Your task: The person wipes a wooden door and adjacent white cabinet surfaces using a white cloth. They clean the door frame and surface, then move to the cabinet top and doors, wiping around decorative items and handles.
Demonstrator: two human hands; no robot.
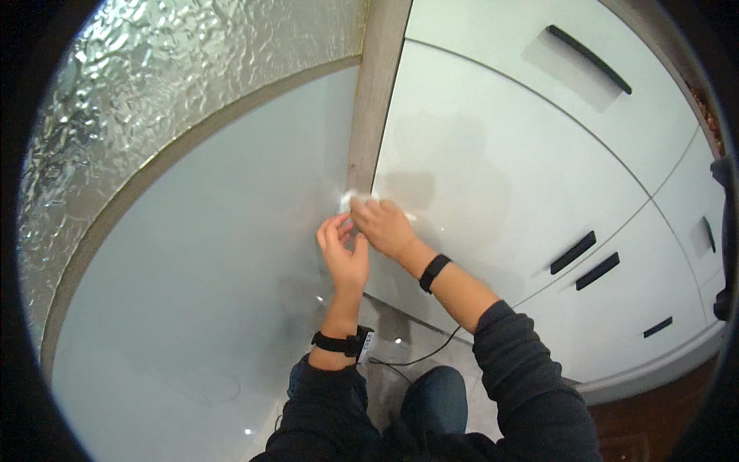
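Note:
My right hand is at the wood-toned upright post, fingers curled over a blurred white thing, perhaps a cloth or tissue. Motion blur hides its exact shape. Just below and to the left, my left hand has its fingers bent and apart, with nothing seen in it. Its fingertips come close to the right hand; whether they touch the white thing I cannot tell. Left of the post is a smooth pale panel, and to its right stands a white cabinet front.
Black bar handles stick out from the cabinet doors. Textured glass sits above the pale panel's curved-looking frame. A black cable runs across the tiled floor near my knee. Dark wood flooring lies at lower right.

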